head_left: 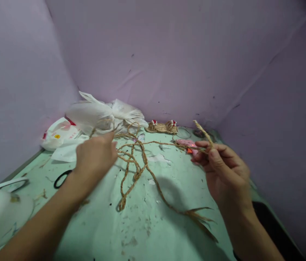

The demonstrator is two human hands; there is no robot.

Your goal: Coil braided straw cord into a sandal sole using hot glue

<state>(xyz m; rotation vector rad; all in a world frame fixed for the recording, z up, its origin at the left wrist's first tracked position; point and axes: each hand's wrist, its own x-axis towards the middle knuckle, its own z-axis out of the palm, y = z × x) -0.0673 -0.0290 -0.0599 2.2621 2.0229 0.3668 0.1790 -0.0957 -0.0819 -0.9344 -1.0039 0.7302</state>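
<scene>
Fingers (228,152) of the right hand (225,174) are pinching a pale twisted strand (203,131). Opposite, the left hand (95,154) is hovering half-curled, its hold too blurred to tell. Between both, braided cord (144,155) is lying tangled; beyond, a plastic bag (125,108) is slumping.

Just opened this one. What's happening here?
A person is handling rope over a green table. The right hand pinches a length, its pale tip pointing up. The left hand is near the white bag; its grip is hidden. More rope lies in loose loops between the hands, a frayed end toward the person.
</scene>
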